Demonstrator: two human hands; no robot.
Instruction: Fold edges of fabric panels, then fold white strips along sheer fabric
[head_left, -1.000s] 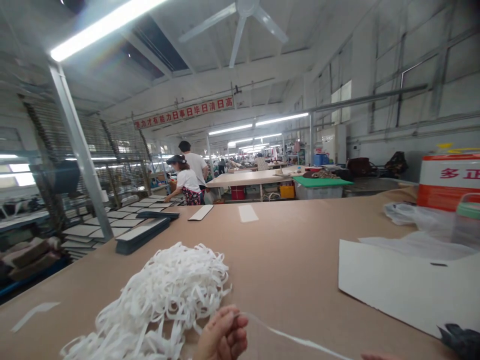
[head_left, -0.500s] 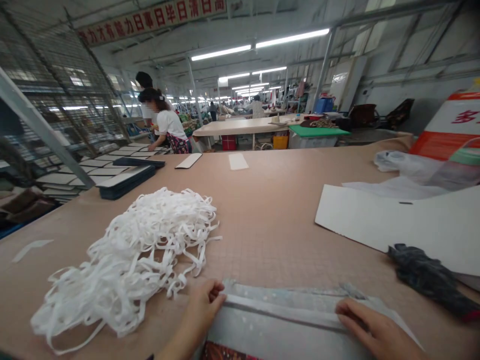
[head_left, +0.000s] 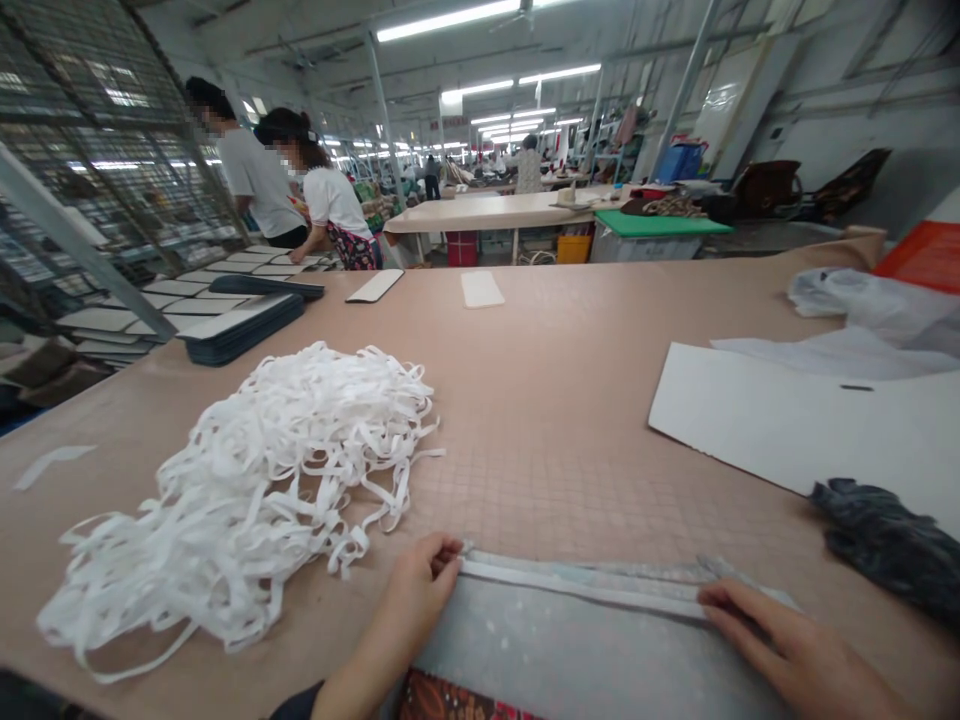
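A white strip (head_left: 577, 588) runs nearly straight across a grey piece of fabric (head_left: 555, 640) at the table's near edge. Its left end is pinched between the thumb and fingers of my left hand (head_left: 424, 590). My right hand (head_left: 772, 630) pinches the other end at the fabric's right side. Under the grey fabric, at the bottom, shows a dark red patterned cloth (head_left: 450, 697). A large tangled heap of white strips (head_left: 300, 470) lies to the left of my left hand.
On the brown table (head_left: 555, 400) lie a white board (head_left: 795, 410) and a dark crumpled cloth (head_left: 892, 540) at right, and a stack of dark-edged panels (head_left: 244, 330) at back left. Two people (head_left: 337, 205) stand beyond the far left edge.
The view has shifted, so the table sits higher in it. The strip between my hands looks straighter and tauter. A second person at the far left is now more visible.
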